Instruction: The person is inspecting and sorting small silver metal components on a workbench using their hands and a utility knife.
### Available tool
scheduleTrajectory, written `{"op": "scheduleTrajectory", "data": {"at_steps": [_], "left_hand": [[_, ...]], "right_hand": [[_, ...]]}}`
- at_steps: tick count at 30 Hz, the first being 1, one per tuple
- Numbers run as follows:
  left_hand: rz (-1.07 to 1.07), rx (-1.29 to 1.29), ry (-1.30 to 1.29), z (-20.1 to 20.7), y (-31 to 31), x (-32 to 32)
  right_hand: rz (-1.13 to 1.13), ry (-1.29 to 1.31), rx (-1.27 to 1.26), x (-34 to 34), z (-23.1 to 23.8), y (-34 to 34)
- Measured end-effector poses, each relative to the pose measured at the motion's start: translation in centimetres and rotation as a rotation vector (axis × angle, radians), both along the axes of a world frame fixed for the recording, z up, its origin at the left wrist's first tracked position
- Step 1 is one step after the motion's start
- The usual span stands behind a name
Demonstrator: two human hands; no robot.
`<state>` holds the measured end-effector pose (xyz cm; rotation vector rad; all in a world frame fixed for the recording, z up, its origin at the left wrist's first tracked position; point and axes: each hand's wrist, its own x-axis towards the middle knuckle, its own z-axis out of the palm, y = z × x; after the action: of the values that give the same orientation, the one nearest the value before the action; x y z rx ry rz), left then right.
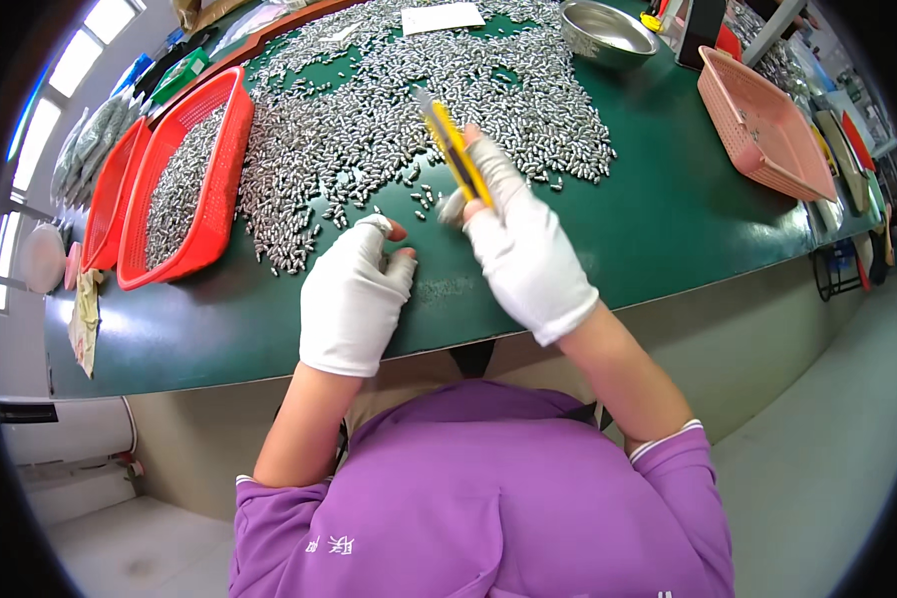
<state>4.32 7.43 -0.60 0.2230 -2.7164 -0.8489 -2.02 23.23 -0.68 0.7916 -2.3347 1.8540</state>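
Note:
Both my hands wear white gloves with some bare fingertips showing. My right hand (528, 259) grips a yellow and black utility knife (455, 151), its blade end pointing up and away over the parts. Closer to the table's front edge, my left hand (349, 304) has its fingers curled in, thumb close to the forefinger; whatever it may hold is hidden. Just beyond both hands lies a wide spread of small silver metal parts (399, 110) on the green table (668, 219). A few loose parts lie between my hands and the heap.
At the left, a red basket (237, 140) holds more silver parts, with another red basket (110, 224) beside it. A metal bowl (593, 45) stands far right of the heap. Further right sits a pink basket (767, 149). White paper (442, 18) lies on the far parts.

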Motion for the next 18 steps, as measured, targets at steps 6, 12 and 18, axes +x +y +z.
{"op": "scheduleTrajectory", "data": {"at_steps": [6,12,18], "left_hand": [[0.042,0.051,-0.036,0.1,-0.4,-0.1],[-0.162,-0.117,0.107,0.5,-0.4,-2.3],[-0.31,-0.414,0.045,1.0,-1.7,-4.7]], "right_hand": [[0.066,-0.265,-0.302,1.1,-1.0,2.6],[0.023,-0.404,-0.296,1.8,-0.1,3.2],[0.055,-0.374,-0.252,1.8,-0.3,3.1]]}}
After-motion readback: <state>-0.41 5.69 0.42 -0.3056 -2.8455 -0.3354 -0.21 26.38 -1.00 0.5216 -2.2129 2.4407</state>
